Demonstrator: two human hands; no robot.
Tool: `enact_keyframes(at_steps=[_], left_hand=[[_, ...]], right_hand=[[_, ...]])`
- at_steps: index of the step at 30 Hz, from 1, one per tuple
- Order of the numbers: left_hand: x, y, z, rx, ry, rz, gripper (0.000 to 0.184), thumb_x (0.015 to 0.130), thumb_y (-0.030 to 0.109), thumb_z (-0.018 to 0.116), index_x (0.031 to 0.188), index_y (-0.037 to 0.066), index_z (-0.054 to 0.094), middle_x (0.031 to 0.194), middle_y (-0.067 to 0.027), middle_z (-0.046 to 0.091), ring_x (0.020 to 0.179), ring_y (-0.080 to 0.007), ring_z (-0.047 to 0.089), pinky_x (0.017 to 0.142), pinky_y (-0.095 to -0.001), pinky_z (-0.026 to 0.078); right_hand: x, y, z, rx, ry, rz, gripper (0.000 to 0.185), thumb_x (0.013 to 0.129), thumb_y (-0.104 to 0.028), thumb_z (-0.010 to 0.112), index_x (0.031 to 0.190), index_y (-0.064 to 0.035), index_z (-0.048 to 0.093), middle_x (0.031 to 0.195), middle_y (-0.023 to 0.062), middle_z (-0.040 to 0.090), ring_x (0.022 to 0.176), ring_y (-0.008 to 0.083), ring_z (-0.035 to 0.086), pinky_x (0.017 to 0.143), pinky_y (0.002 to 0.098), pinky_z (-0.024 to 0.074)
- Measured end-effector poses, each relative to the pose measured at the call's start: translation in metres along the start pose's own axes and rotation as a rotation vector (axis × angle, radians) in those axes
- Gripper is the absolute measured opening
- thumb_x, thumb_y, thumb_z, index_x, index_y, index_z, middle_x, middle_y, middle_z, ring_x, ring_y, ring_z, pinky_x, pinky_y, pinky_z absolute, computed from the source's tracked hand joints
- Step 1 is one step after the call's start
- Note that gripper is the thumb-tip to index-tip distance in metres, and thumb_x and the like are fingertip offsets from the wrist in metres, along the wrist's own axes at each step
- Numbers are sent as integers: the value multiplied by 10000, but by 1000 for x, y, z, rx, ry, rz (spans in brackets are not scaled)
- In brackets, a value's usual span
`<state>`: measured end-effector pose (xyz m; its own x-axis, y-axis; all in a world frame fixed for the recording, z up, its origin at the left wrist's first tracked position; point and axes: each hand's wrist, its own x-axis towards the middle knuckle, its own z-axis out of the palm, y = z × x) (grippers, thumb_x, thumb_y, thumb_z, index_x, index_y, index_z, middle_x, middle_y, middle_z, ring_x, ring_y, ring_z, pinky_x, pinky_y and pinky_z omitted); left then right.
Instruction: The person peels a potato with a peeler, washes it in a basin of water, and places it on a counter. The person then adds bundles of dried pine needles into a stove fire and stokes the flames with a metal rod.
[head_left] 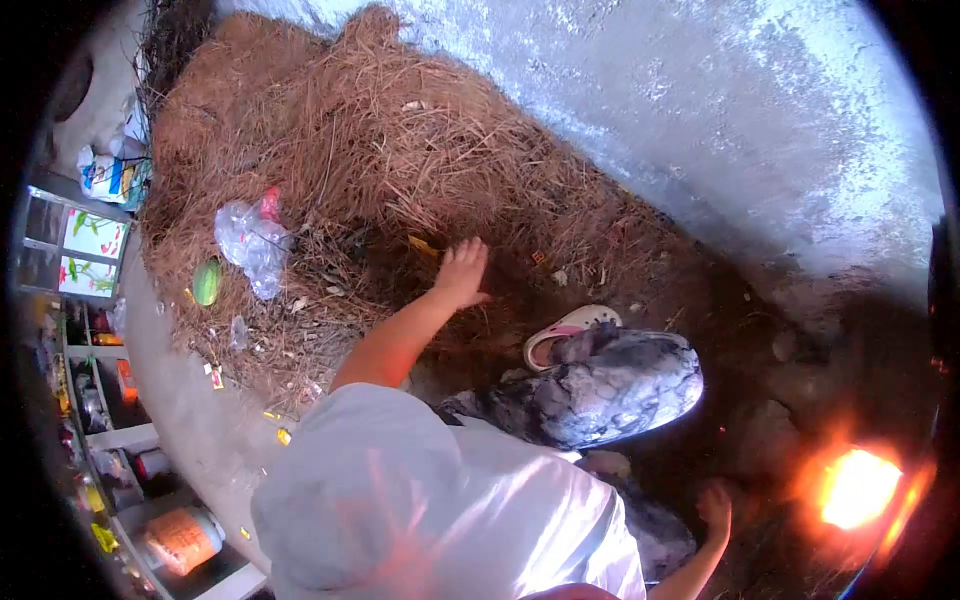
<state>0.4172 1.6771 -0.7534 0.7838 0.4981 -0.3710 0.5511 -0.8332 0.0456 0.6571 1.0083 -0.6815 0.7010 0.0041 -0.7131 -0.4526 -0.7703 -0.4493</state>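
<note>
My left hand (463, 270) stretches out over the foot of a large heap of dry brown straw or needles (440, 130). Its fingers are extended, close to a small yellow scrap (423, 245), and I see nothing held. At lower right, my right hand (715, 505) hangs in dim light beside my leg, its fingers seeming loosely apart with nothing visible in them. My bent knee in grey patterned trousers (620, 390) lies between the hands. A pale clog with holes (600, 317) is on the foot beyond it.
A bright fire glow (860, 488) burns at right, near my right hand. The pale wall (720, 110) rises behind the heap. A clear plastic bag (250, 245) and a green striped melon-like object (206, 283) lie left. Shelves with a jar (183, 540) line the left edge.
</note>
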Motion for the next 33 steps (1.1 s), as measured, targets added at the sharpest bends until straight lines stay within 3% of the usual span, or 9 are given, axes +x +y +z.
enact_keyframes(at_steps=[2,5,13,16,20,23,25,28,33], left_hand=[[7,-30,15,145,30,17,1045,629,446,728,1365,-2,137,1433,-162,134,1323,-317,130,1054,-471,155],[23,-56,13,305,-67,67,1142,581,508,736,1383,24,83,1447,-123,108,1338,-294,81,1063,-475,112],[68,-54,39,599,-520,237,1200,581,598,694,1400,119,-40,1457,-113,63,1343,-287,34,1069,-475,23],[76,-53,53,670,-605,251,1082,683,509,671,1401,167,-62,1459,-107,54,1342,-291,40,1068,-476,20],[73,-69,85,704,-608,254,821,819,169,581,1407,158,9,1418,-137,204,1245,-333,311,1059,-478,110],[57,-76,114,324,-490,88,733,785,112,576,1387,120,160,1263,-148,415,1129,-331,433,995,-489,266],[38,-71,117,154,-394,-164,639,771,97,554,1343,93,267,1097,-133,510,1073,-322,463,898,-482,377],[4,-57,129,2,-339,-340,647,786,153,547,1350,80,240,1133,-141,477,1088,-331,447,856,-466,409],[-32,-21,162,-283,-208,-451,878,729,414,612,1374,56,136,1271,-213,334,1150,-382,371,926,-468,355]], right_hand=[[8,31,-9,70,-18,61,291,814,-168,538,1077,-43,529,743,64,563,630,166,548,534,290,460],[6,79,-23,-722,-75,-281,259,760,-184,546,972,-39,575,814,122,587,750,265,566,651,360,470],[-36,9,3,-427,-93,-75,317,720,-213,555,980,-31,548,906,177,574,870,369,532,743,412,450],[-9,17,-5,389,-57,263,341,746,-241,543,1026,-47,539,911,174,590,819,324,571,682,392,476],[-4,-14,1,-451,-107,-88,277,780,-250,523,951,-36,566,870,135,603,756,247,586,641,344,485],[-12,-29,4,16,21,387,233,805,-230,506,900,-32,585,827,82,595,695,200,554,628,327,469],[17,17,-10,189,-63,213,245,807,-230,505,901,-27,604,859,76,607,722,227,539,640,356,456],[27,20,-21,-736,-141,-91,289,808,-255,509,959,-27,604,891,76,613,750,247,527,661,369,444],[21,15,-15,-329,-120,270,406,806,-324,539,1136,-92,499,925,35,599,757,228,541,676,351,457]])
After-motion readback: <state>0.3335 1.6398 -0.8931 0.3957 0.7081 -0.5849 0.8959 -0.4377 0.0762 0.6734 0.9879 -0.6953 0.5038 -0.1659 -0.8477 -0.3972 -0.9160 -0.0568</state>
